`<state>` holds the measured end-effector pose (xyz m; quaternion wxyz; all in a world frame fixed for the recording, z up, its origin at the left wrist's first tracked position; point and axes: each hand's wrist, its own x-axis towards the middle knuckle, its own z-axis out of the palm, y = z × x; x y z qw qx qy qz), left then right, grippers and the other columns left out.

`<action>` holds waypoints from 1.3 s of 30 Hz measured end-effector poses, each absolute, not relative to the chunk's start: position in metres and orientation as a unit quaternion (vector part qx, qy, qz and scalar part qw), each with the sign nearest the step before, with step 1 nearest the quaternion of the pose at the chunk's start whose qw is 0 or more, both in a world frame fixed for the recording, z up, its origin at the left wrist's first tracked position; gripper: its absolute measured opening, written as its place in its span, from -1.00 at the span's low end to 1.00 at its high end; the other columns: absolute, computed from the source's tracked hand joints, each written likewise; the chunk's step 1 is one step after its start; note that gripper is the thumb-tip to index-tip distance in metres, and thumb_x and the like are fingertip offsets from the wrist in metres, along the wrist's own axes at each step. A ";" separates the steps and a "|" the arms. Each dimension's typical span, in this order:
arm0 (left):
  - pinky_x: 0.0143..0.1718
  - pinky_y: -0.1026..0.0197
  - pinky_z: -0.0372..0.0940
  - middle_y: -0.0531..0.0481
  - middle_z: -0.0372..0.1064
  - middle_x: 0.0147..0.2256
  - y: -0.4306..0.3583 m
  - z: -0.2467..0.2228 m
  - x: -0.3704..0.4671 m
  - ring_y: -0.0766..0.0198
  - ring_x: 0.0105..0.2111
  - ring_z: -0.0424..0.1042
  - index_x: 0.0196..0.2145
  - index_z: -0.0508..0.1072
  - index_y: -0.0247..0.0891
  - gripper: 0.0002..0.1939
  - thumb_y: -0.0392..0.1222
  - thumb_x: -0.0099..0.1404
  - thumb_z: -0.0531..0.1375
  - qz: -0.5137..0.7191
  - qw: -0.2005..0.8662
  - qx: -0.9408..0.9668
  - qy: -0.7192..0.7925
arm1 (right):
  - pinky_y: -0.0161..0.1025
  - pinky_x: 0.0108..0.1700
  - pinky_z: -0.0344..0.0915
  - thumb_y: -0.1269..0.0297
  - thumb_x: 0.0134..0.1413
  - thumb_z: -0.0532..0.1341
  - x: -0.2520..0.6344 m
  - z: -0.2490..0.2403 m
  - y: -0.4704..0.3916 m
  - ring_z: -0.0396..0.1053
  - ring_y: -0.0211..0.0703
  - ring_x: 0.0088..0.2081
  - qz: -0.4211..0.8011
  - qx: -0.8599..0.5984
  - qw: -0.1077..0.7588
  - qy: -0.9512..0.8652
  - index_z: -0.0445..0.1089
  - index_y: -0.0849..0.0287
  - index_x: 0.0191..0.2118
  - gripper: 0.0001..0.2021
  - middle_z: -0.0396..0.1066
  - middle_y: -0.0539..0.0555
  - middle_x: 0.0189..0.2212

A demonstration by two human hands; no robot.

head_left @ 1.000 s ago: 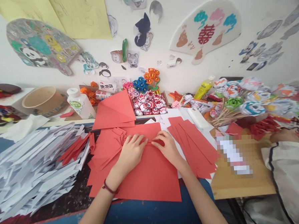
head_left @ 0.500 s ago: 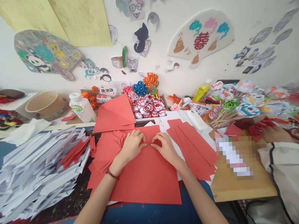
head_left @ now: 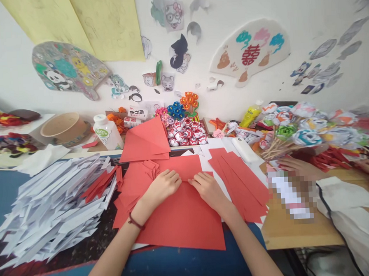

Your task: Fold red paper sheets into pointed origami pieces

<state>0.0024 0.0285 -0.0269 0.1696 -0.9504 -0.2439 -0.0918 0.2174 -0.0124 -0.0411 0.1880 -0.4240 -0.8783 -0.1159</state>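
Note:
A large red paper sheet lies in front of me with other red sheets under it. At its upper part, my left hand has its fingers closed on a piece of red paper. My right hand pinches the same paper a little to the right, the fingertips of both hands close together. The edge between them is hard to make out. Small folded red pieces lie just beyond my left hand. Cut red strips rest to the right, on white paper.
Folded white strips are heaped at the left, with red ones on top. A white bottle, a wooden bowl and paper flowers stand behind. Another person's hands are at the right.
Both hands have lowered slightly and their fingers have closed further on the red paper. The view has shifted a little. Another person's hands show more clearly at the right.

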 end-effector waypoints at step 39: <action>-0.34 0.30 0.26 -0.04 0.49 -0.37 -0.051 0.002 -0.082 0.28 -0.38 0.46 -0.22 0.46 -0.25 -0.69 -0.40 0.38 -0.07 -0.278 -0.023 -0.829 -0.485 | -0.28 -0.40 0.25 0.36 0.29 0.10 0.169 -0.028 -0.034 0.37 -0.22 -0.47 0.112 -0.410 0.430 -0.796 0.47 0.16 -0.33 -0.78 0.46 0.05 -0.48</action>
